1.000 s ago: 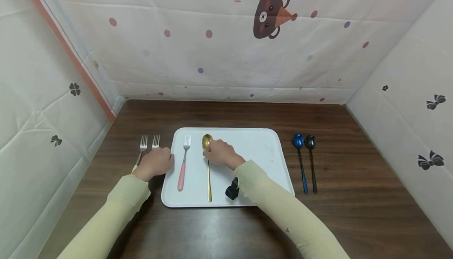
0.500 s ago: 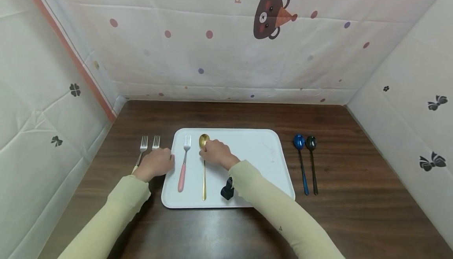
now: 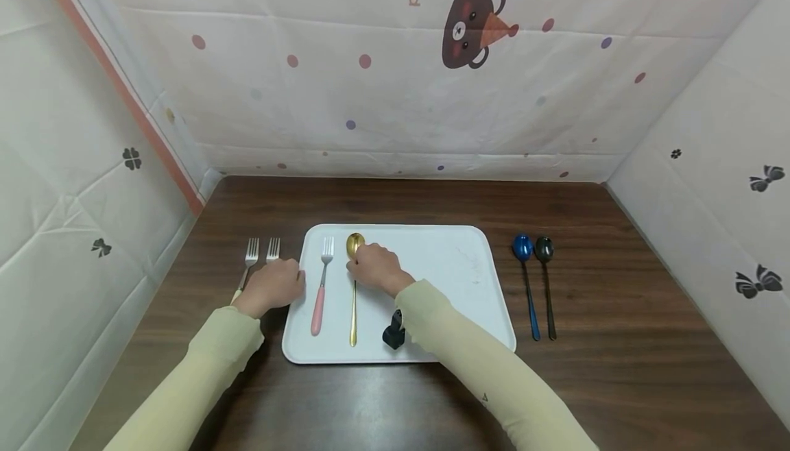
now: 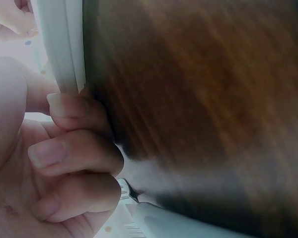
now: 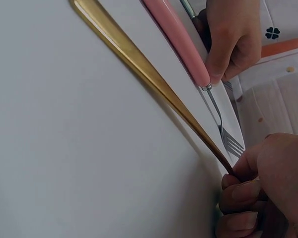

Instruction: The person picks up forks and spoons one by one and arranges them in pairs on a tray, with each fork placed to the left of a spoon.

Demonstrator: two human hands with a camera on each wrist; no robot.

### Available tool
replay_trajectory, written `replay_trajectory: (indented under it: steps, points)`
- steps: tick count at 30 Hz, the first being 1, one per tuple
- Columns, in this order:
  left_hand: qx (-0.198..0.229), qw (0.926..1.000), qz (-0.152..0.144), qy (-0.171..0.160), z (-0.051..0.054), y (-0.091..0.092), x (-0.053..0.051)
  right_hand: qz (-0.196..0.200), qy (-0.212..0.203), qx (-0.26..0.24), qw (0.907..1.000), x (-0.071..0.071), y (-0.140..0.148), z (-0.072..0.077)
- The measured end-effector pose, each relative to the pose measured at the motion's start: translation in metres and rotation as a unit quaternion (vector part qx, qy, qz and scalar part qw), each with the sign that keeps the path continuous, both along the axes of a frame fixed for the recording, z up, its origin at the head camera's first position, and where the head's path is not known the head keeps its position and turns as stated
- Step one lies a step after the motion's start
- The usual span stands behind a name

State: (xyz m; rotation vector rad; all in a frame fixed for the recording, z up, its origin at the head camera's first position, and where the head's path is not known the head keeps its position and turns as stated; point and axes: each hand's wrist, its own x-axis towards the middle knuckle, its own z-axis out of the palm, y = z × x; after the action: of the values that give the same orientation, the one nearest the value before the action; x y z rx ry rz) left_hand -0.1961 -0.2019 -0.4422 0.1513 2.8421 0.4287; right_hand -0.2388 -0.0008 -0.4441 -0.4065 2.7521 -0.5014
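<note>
My right hand [image 3: 378, 268] pinches a gold spoon [image 3: 354, 317] by the neck, just below its bowl. The spoon stands nearly parallel to a pink-handled fork [image 3: 317, 310] on a white tray [image 3: 444, 259]. In the right wrist view the gold handle [image 5: 139, 64] casts a shadow on the tray; whether its end touches the surface is unclear. Thumb and curled fingers of my left hand [image 3: 274, 286] grip the tray's left rim [image 4: 62, 44]. Partly behind that hand lie two forks, one at the left [image 3: 252, 252] and one nearer the tray [image 3: 273, 249].
To the tray's right, a blue spoon [image 3: 523, 249] and a black spoon [image 3: 545, 251] lie side by side on the brown wooden table [image 3: 617, 300]. Printed cloth walls [image 3: 395, 94] enclose the back and both sides. A black wrist device [image 3: 393, 331] hangs below my right sleeve.
My right hand has shifted the gold spoon slightly left, toward the pink-handled fork, and its handle has straightened a little. My left hand has stayed at the tray's edge.
</note>
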Motion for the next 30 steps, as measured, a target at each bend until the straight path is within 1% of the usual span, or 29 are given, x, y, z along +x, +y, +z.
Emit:
replay_trajectory:
  steps: [6, 13, 17, 30]
  points:
    - [0.001, 1.0000, -0.003, 0.005, -0.0004, -0.0001, 0.0009, 0.004, 0.003, 0.001, 1.0000, -0.0012, -0.0030, -0.0002]
    - [0.000, 1.0000, 0.005, -0.004, 0.0002, 0.0008, 0.0001, 0.005, 0.007, -0.003, 1.0000, -0.0025, -0.0057, -0.0016]
    - [-0.002, 1.0000, 0.003, -0.001, -0.0001, 0.0005, 0.0003, 0.004, 0.011, -0.007, 0.9999, -0.0020, -0.0068, -0.0006]
    - [-0.003, 1.0000, 0.002, 0.002, -0.0016, 0.0002, 0.0005, -0.012, 0.012, -0.006, 0.9998, -0.0032, -0.0094, -0.0005]
